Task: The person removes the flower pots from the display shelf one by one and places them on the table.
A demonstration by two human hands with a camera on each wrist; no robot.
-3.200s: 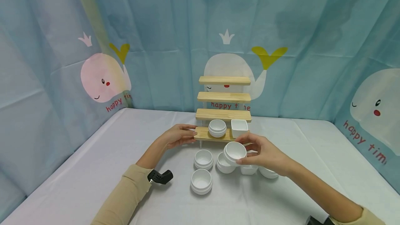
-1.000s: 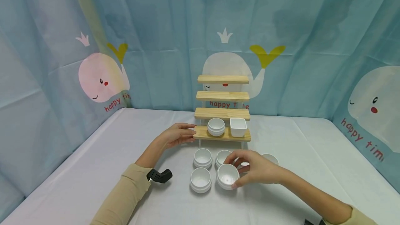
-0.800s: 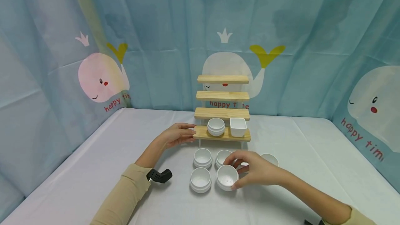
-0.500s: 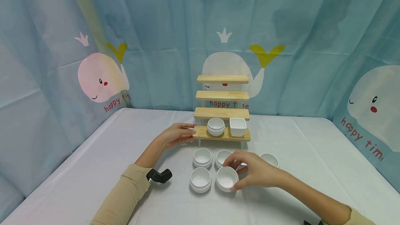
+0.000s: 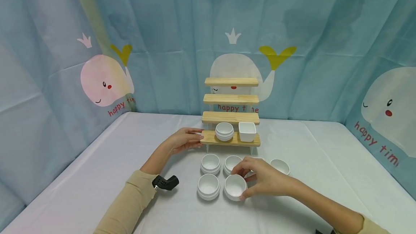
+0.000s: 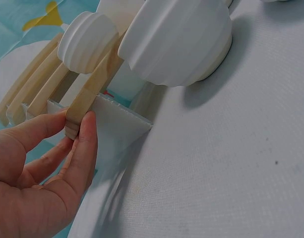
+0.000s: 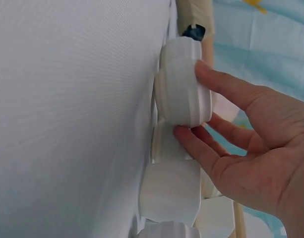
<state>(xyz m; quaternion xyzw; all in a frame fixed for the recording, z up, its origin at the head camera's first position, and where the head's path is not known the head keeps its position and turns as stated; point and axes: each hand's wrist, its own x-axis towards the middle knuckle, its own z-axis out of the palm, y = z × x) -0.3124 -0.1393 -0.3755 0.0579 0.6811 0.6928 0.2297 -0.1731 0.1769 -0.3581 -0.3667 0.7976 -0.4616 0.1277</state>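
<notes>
My left hand (image 5: 184, 141) pinches the left end of the lowest board (image 5: 209, 138) of a wooden tiered display stand. In the left wrist view, the thumb and fingertips close on that board's end (image 6: 72, 126). My right hand (image 5: 264, 178) holds a small white round bowl (image 5: 234, 187) by its side, thumb in front and fingers behind. The bowl is upright, low at the tablecloth, just right of another round bowl (image 5: 208, 187). In the right wrist view the held bowl (image 7: 184, 89) shows ridged sides. On the lowest board stand a round bowl (image 5: 224, 131) and a square bowl (image 5: 247, 132).
Behind the held bowl, two round bowls (image 5: 210, 164) (image 5: 232, 164) stand in a row. Farther right come a square bowl (image 5: 259, 159), mostly hidden by my right hand, and another bowl (image 5: 280, 167). A white cloth (image 5: 146, 212) covers the table; a blue whale-print curtain (image 5: 169, 82) hangs behind.
My right hand has carried the round bowl down and toward the front, from above the rear row to beside the front bowl. The left hand keeps its grip on the board.
</notes>
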